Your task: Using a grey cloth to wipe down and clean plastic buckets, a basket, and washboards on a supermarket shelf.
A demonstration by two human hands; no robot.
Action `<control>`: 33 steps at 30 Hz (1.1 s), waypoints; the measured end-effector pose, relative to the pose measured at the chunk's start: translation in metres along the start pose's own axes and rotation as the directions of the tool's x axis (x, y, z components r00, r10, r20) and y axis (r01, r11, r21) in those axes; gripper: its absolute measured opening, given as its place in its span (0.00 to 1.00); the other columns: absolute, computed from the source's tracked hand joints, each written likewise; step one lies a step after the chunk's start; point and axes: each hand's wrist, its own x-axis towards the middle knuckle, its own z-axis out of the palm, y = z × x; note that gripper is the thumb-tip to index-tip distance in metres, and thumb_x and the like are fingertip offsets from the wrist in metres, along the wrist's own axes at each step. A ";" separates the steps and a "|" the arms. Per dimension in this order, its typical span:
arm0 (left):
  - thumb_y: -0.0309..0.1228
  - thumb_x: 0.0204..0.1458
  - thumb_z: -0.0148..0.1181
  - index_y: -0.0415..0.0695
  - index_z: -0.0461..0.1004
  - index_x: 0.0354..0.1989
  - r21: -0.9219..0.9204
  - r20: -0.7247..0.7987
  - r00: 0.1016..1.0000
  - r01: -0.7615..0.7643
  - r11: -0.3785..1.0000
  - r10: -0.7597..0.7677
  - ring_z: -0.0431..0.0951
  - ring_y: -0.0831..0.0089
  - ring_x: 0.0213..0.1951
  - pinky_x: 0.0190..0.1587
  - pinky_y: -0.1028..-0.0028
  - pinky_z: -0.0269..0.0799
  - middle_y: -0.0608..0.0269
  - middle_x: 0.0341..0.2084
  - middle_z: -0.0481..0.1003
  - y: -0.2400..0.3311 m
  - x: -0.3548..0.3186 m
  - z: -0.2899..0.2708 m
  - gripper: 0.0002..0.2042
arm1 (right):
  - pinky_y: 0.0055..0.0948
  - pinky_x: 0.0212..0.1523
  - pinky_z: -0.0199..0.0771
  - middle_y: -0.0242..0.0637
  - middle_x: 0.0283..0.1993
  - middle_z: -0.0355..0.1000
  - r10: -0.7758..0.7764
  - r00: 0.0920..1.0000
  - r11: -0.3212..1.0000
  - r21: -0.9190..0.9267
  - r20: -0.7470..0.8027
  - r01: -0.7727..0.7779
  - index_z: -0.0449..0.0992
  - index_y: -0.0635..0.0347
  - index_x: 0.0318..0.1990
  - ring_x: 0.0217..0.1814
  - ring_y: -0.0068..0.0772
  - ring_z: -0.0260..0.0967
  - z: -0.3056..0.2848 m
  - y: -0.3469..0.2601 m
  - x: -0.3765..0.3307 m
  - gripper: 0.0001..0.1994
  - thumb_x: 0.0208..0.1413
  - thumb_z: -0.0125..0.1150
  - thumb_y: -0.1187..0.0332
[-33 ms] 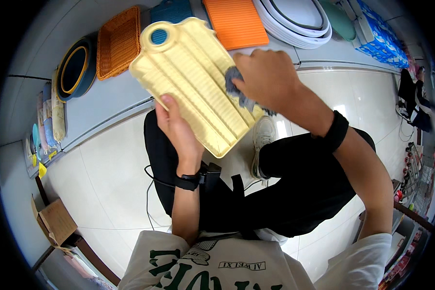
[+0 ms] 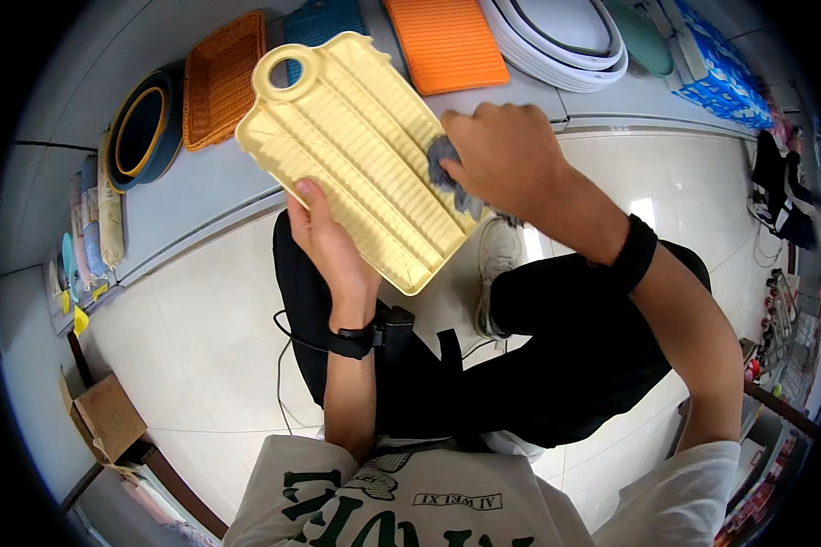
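A pale yellow plastic washboard (image 2: 365,150) with ridged channels and a round hole in its upper left corner is held tilted above my knees. My left hand (image 2: 330,239) grips its lower left edge, the thumb lying on the ridged face and the other fingers hidden behind. My right hand (image 2: 511,157) is closed on a bunched grey cloth (image 2: 445,169) against the washboard's right edge. Part of the cloth hangs down below the fingers.
Along the grey shelf (image 2: 201,196) stand nested dark basins (image 2: 160,155), an orange-brown woven basket (image 2: 219,87), a blue ridged board (image 2: 324,23), an orange ridged board (image 2: 447,46) and white collapsible basins (image 2: 566,68). A cardboard box (image 2: 109,417) lies at the lower left.
The washboard has shifted slightly to the left and its face has turned a little. My right hand and the cloth stay at its right edge.
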 end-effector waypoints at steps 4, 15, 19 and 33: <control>0.43 0.74 0.43 0.38 0.57 0.68 -0.028 -0.057 0.998 -0.016 0.999 0.014 0.77 0.61 0.54 0.54 0.61 0.78 0.51 0.56 0.70 0.001 0.011 -0.008 0.24 | 0.44 0.41 0.79 0.43 0.35 0.80 -0.015 0.981 0.987 0.162 0.193 -0.017 0.80 0.58 0.35 0.38 0.47 0.81 -0.004 0.014 -0.009 0.12 0.55 0.67 0.59; 0.41 0.75 0.40 0.36 0.61 0.68 -0.324 0.177 0.907 0.420 0.848 -0.382 0.81 0.63 0.52 0.56 0.67 0.80 0.53 0.57 0.75 -0.017 0.026 -0.026 0.23 | 0.20 0.30 0.80 0.42 0.40 0.82 0.195 0.981 0.392 0.916 0.010 -0.087 0.75 0.60 0.55 0.35 0.26 0.83 -0.079 0.052 0.018 0.20 0.67 0.63 0.53; 0.43 0.73 0.48 0.37 0.66 0.65 -0.147 0.314 0.846 0.492 0.858 -0.431 0.81 0.69 0.51 0.52 0.67 0.81 0.58 0.53 0.78 -0.014 0.009 -0.005 0.22 | 0.20 0.40 0.76 0.38 0.42 0.77 0.161 0.968 0.501 0.861 -0.193 0.088 0.66 0.57 0.62 0.40 0.21 0.76 -0.061 0.040 0.027 0.22 0.70 0.59 0.54; 0.43 0.75 0.37 0.36 0.58 0.70 -0.242 -0.023 0.986 0.152 0.958 -0.163 0.77 0.58 0.57 0.59 0.59 0.77 0.49 0.60 0.71 -0.010 0.010 -0.020 0.25 | 0.38 0.58 0.73 0.56 0.57 0.70 0.069 0.997 0.497 0.866 0.027 -0.058 0.60 0.61 0.65 0.56 0.48 0.74 -0.030 -0.012 0.006 0.27 0.66 0.61 0.58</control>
